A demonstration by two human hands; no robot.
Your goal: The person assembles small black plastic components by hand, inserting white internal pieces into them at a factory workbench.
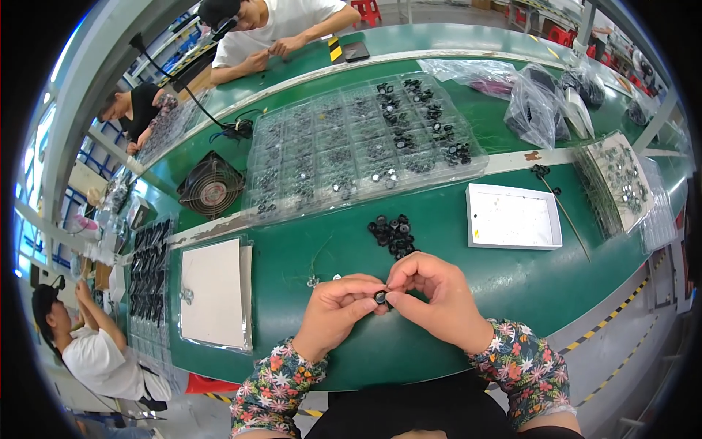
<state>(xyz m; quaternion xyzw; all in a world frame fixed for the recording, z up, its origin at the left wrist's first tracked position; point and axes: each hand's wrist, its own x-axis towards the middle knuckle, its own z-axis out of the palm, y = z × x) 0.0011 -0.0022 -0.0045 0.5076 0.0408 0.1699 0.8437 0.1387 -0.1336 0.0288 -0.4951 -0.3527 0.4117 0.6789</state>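
Note:
A small round black part [380, 298] with a shiny centre is pinched between my two hands, low over the near side of the green table. My left hand [338, 309] grips it from the left with thumb and fingertips. From the other side, my right hand [433, 296] closes its thumb and forefinger on it. Just beyond my fingers lies a loose pile of similar black round parts [391, 233]. Tiny clear and white bits [314, 281] rest on the table beyond my left hand.
A large clear compartment tray [329, 146] with black parts spans the back. To the right stand a white box [514, 216] and a stack of trays [614, 183]. A cardboard sheet [212, 293] and a fan [212, 186] are left. Co-workers sit across and leftward.

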